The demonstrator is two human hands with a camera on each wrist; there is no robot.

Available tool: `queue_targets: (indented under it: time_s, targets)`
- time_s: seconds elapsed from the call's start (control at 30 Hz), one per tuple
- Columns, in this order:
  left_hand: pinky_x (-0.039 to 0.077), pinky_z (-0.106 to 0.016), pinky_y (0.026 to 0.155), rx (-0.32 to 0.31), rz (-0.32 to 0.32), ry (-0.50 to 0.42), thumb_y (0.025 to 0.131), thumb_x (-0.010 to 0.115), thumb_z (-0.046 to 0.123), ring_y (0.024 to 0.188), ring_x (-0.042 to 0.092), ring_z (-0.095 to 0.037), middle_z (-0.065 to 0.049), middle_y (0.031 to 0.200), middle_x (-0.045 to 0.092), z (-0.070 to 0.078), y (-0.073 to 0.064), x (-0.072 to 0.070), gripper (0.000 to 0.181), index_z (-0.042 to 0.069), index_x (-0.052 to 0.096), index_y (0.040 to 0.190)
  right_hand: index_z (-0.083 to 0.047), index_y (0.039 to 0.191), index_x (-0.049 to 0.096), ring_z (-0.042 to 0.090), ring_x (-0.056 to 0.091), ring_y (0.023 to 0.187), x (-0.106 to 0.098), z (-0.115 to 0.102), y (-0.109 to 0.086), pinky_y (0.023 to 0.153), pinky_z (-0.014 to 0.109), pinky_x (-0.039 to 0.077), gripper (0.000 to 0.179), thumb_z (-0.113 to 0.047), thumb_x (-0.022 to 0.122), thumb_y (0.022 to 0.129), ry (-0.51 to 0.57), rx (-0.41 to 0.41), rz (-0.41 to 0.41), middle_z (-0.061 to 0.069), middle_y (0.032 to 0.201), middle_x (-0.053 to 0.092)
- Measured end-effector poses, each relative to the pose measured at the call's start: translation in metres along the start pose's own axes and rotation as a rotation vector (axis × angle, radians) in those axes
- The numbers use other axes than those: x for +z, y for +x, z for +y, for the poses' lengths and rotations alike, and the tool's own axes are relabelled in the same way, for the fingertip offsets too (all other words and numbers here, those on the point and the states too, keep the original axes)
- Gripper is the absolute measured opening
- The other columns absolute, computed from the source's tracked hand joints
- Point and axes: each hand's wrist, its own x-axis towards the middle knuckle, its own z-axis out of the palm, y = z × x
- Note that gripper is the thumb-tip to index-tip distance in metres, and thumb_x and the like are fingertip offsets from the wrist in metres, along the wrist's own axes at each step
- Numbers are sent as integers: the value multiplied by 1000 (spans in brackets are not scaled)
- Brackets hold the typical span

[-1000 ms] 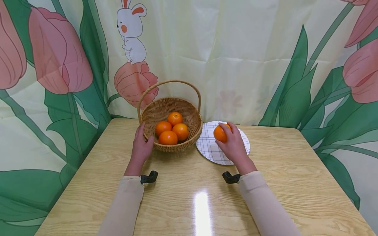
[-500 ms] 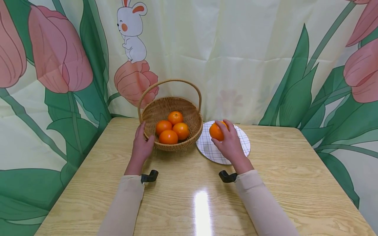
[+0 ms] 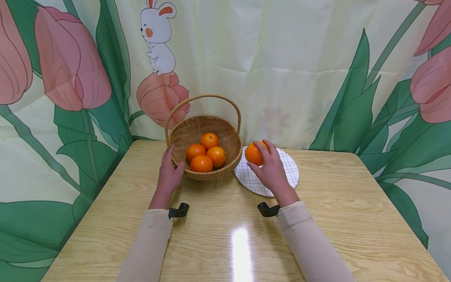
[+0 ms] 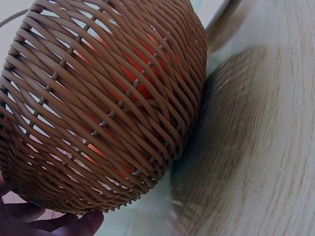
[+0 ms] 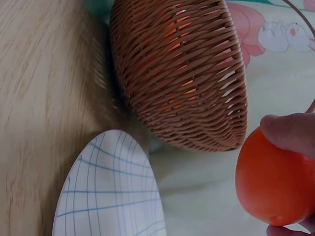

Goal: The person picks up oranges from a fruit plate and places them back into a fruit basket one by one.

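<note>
My right hand point(image 3: 273, 172) holds an orange point(image 3: 253, 155) above the left part of a white plate point(image 3: 258, 184) with a blue grid pattern. In the right wrist view, thumb and fingertips pinch that orange point(image 5: 270, 182) from opposite sides, apart from the basket wall point(image 5: 187, 78). A woven wicker basket point(image 3: 208, 177) with a tall arched handle stands left of the plate, its opening tilted toward me. Several oranges point(image 3: 201, 163) lie inside. My left hand point(image 3: 170, 174) grips the basket's left rim; its fingertips point(image 4: 88, 223) press the wicker in the left wrist view.
Both things stand near the back edge of a light wooden table point(image 3: 218, 211). Right behind hangs a curtain point(image 3: 289, 78) printed with tulips and a rabbit. The basket handle point(image 3: 211, 96) arches high over the opening.
My right hand has carried the orange leftward and slightly up across the plate toward the basket. My left hand and the basket have stayed in place.
</note>
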Motion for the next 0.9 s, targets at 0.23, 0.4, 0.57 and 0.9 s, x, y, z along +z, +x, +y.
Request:
queue_targets:
  time_s: [0.23, 0.4, 0.57, 0.9]
  targets:
    - [26, -52, 106, 12, -4, 5, 87, 46, 25, 136, 24, -30, -3, 152, 14, -1, 0, 1, 67, 22, 16, 147, -22, 130, 46, 35, 49, 113, 2, -7, 4, 86, 49, 47, 65, -29, 75, 72, 8, -32, 47, 14, 135, 38]
    - [24, -52, 107, 11, 4, 3, 87, 47, 22, 136, 23, -30, -3, 152, 14, -1, 0, 0, 67, 21, 16, 147, -21, 130, 46, 34, 51, 112, 5, -12, 7, 86, 48, 48, 66, -31, 75, 72, 24, -46, 73, 14, 135, 38]
    - [24, -51, 107, 9, 5, -2, 87, 46, 23, 137, 23, -29, -3, 152, 14, 0, 0, 0, 67, 21, 17, 146, -22, 130, 45, 34, 52, 110, 8, -18, 10, 86, 46, 49, 67, -34, 75, 71, 50, -51, 89, 13, 135, 38]
    - [25, -49, 108, 21, 14, 4, 85, 46, 24, 136, 24, -29, -5, 151, 17, 1, 0, 0, 67, 17, 19, 146, -25, 133, 42, 32, 54, 107, 12, -28, 16, 85, 45, 49, 69, -37, 73, 73, 70, -55, 74, 11, 136, 37]
